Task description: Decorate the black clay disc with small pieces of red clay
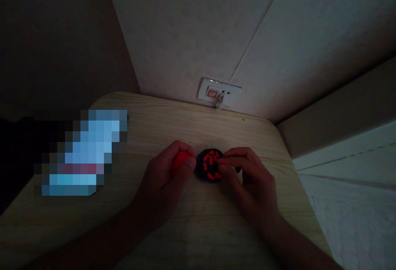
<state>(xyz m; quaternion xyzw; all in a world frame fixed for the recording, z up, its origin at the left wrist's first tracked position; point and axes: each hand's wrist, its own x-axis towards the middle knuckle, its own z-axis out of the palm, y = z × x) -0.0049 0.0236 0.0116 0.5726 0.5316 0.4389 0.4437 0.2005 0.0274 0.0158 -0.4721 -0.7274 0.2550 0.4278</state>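
Observation:
My left hand (168,175) is closed around a smooth red lump (180,162), rounded and soft-looking, its thumb lying across the front. Just right of it a dark, round piece (209,170) sits over the wooden table, with several small red bits (212,176) scattered on its top. My right hand (252,181) reaches in from the right. Its thumb and forefinger are pinched together at the right edge of the dark round piece, close to the red bits. What lies between those fingertips is too small and dim to make out.
The light wooden table (148,115) has rounded back corners and meets a papered wall. A wall socket (219,91) with a plug stands just above its back edge. A tiny red crumb (243,119) lies near the back. A pixelated bright blue object (93,146) is at the left.

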